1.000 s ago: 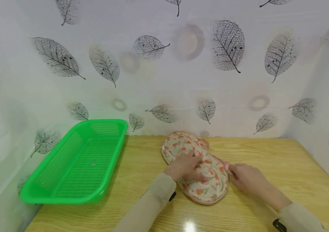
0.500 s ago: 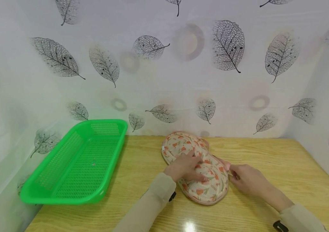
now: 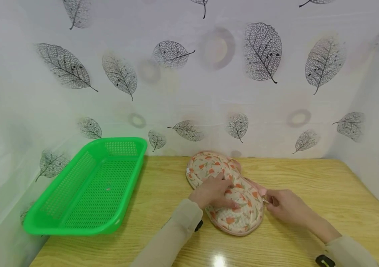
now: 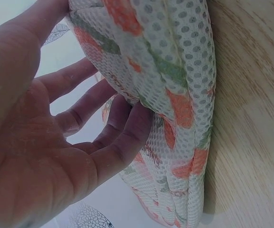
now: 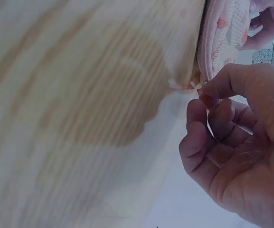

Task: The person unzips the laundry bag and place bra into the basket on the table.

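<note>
A floral padded mesh cushion [image 3: 231, 220], shaped like two joined rounded lobes with pink edging, lies on the wooden table. My left hand [image 3: 213, 192] rests across its middle with fingers spread. In the left wrist view, the fingertips [image 4: 139, 114] press into the white mesh with its orange and green print. At the cushion's right edge, beside a pink flap [image 3: 258, 188], my right hand [image 3: 287, 207] pinches a small pale tab [image 3: 265, 200] between thumb and forefinger. Most of that tab is hidden by the fingers in the right wrist view.
To the left stands a green perforated plastic basket [image 3: 117, 218], with a tiny pinkish speck on its floor. Behind the wooden table [image 3: 309, 178] hangs a white sheet [image 3: 182, 100] printed with dark leaves, which also runs along both sides.
My right hand has shifted slightly to the right, and more of the pale tab shows at its fingertips. The left hand and the cushion have stayed in place.
</note>
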### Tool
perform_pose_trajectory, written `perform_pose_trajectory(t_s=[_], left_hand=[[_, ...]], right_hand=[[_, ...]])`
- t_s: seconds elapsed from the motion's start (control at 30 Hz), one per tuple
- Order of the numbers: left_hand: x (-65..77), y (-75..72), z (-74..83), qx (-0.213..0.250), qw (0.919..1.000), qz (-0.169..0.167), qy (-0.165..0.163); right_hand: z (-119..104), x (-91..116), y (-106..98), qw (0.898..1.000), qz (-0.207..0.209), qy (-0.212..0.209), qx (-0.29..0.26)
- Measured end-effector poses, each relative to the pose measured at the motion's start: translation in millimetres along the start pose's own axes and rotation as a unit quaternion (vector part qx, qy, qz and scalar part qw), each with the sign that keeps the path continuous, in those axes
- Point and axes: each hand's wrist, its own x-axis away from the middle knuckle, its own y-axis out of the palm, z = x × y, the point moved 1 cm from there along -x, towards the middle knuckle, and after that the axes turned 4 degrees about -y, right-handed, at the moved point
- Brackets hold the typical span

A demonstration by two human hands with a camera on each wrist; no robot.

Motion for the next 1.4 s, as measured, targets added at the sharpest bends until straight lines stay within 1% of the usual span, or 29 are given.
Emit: perform_pose_trajectory(t_s=[0.13,0.2,0.27,0.37,0.43,0.57,0.93,1.2,1.4], left_hand=[[-0.5,0.8,-0.2,0.0,1.0,0.0,-0.003],[-1.0,1.3,-0.4,0.001,1.0,0.001,-0.003],[-1.4,1.8,-0.6,0.001,1.0,0.001,-0.003],[-1.7,2.0,-0.8,0.0,1.0,0.002,-0.002],[-1.6,1.9,-0.8,0.001,1.0,0.0,-0.002],[-1.6,1.4,-0.6,0.007,1.0,-0.001,-0.006],[-0.6,0.3,0.6,0.009,0.9999,-0.002,-0.012],[-2.2,2.0,0.5,0.007,0.9999,-0.004,-0.013],[-2.5,2.8,0.5,0.001,0.9999,-0.002,-0.01]], right_hand=[[3,0,-2,0.999,-0.01,0.025,-0.041],[2,0,-4,0.996,-0.025,0.053,-0.069],[2,1,-5,0.988,-0.046,0.089,-0.113],[1,1,-7,0.971,-0.067,0.146,-0.177],[0,2,-7,0.961,-0.074,0.17,-0.206],[0,2,-7,0.953,-0.077,0.188,-0.225],[-2,1,-7,0.954,-0.078,0.189,-0.218],[-9,1,-8,0.963,-0.076,0.171,-0.197],[-9,3,-7,0.968,-0.074,0.156,-0.182]])
